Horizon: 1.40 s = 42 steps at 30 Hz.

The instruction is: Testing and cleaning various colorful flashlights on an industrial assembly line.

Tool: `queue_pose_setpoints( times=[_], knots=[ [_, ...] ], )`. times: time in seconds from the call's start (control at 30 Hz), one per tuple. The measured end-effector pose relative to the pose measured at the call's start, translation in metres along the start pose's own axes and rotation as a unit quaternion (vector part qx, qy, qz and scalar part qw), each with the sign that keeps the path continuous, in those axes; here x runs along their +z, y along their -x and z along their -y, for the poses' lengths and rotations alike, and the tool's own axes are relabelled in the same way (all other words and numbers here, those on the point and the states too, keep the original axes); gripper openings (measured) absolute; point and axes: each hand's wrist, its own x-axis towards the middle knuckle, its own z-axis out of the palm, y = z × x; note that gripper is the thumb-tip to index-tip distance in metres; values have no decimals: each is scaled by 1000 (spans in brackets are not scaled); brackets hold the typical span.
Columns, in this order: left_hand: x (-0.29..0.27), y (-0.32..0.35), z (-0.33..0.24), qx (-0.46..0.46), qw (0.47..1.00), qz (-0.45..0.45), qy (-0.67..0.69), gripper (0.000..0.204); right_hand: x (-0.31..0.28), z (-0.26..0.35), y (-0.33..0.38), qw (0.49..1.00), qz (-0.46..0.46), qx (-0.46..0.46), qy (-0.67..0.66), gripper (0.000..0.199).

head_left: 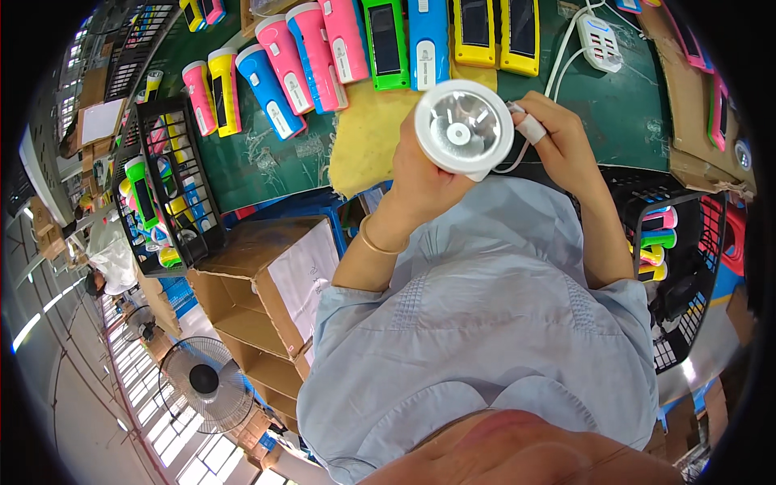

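Note:
My left hand [416, 182] is wrapped round a flashlight [459, 133], whose white rim and clear round lens face up toward me. Its body is mostly hidden by the hand and the lens head. Close by the lens's right side, my right hand [562, 145] is closed in a pinch, with a white wrap on one finger. A thin white cable [553, 82] runs down from a white multi-port USB charger [600, 46] to this hand and curves beneath it. The fingertips appear to grip the cable's end, which is mostly hidden.
Pink, blue, yellow and green flashlights [386, 44] lie in a row along the green table [250, 174], partly over a yellow cloth [360, 149]. Black crates [174, 186] holding flashlights flank me. Cardboard boxes [259, 291] and a fan [204, 380] stand at left.

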Motion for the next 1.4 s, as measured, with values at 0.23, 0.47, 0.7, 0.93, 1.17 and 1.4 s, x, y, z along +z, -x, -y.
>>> queue_pose_setpoints(
  times=[0.23, 0.47, 0.7, 0.93, 1.17, 1.4],
  knots=[
    [-9, -27, -20, -152, 948, 13, 278, 68, -8, 27, -7, 996, 38, -23, -74, 20],
    [-10, -42, -35, -189, 943, 2, 275, 55, -14, 51, -27, 996, 54, -53, -45, 23],
    [3, -40, -14, -90, 986, -60, 129, 59, -15, 51, -31, 997, 57, -28, 32, 24],
    [9, -42, -20, -91, 991, -80, 65, 66, -8, 57, -33, 978, 7, -65, 199, 19],
    [7, -56, -12, -8, 989, -142, 32, 61, -3, 62, -18, 998, -62, -21, -15, 19],
    [-3, -74, 14, 13, 816, -135, 562, 41, -8, 26, -20, 986, -111, 12, -125, 35]
  ],
)
